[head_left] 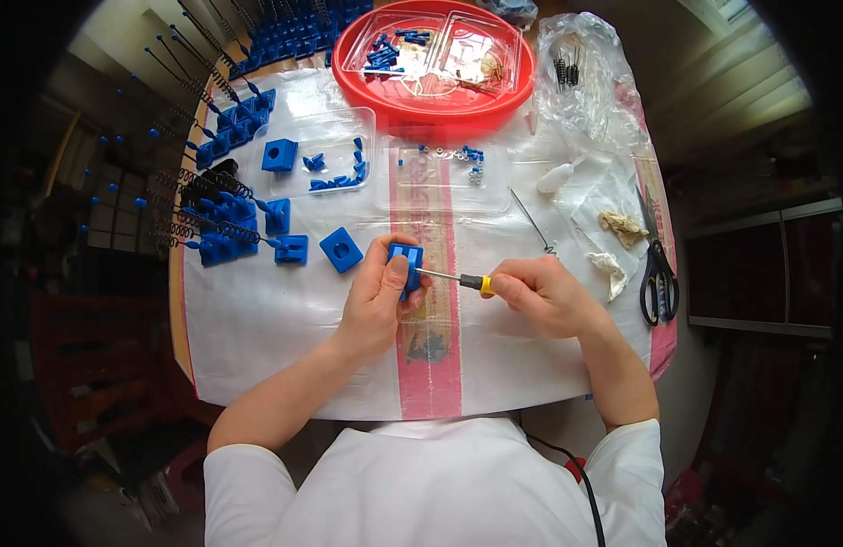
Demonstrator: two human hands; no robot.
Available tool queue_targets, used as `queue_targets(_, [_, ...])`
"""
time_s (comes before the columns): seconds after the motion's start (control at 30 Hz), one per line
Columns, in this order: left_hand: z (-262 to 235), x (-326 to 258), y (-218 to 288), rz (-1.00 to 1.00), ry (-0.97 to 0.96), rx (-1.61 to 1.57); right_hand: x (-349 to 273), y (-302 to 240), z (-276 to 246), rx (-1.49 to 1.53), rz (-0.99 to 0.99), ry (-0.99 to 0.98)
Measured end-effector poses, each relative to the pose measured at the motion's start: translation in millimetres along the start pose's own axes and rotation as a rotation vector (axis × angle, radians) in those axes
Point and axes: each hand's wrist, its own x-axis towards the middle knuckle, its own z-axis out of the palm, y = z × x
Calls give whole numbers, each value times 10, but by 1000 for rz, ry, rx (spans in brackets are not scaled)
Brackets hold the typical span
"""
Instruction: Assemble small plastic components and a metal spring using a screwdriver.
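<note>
My left hand (377,296) is closed round a small blue plastic block (408,258) above the middle of the table. In my right hand (542,294) is a screwdriver (472,282) with a yellow and dark grey handle, held level. Its metal shaft points left, and the tip meets the right side of the block; whether it sits in a hole or on a screw is hidden. Just left of my left hand lies a blue square block with a round hole (340,250). A thin metal rod with a coiled end (533,221) lies beyond my right hand.
Blue bases with black springs (228,228) crowd the left side. Clear plastic trays (374,137) hold small blue parts. Behind stands a red basin (344,91) with clear boxes inside. Black scissors (658,278), crumpled cloth (624,228) and a plastic bag (613,87) lie at right.
</note>
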Motion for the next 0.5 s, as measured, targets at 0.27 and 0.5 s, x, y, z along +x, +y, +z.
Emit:
queue_targets(0.27, [5,24,99,22,-88,-136,-257,-112,-489,-282,-86,385])
queue_targets(0.5, [49,24,116,80,36,-11,-403,-144,-629,-724,95,543])
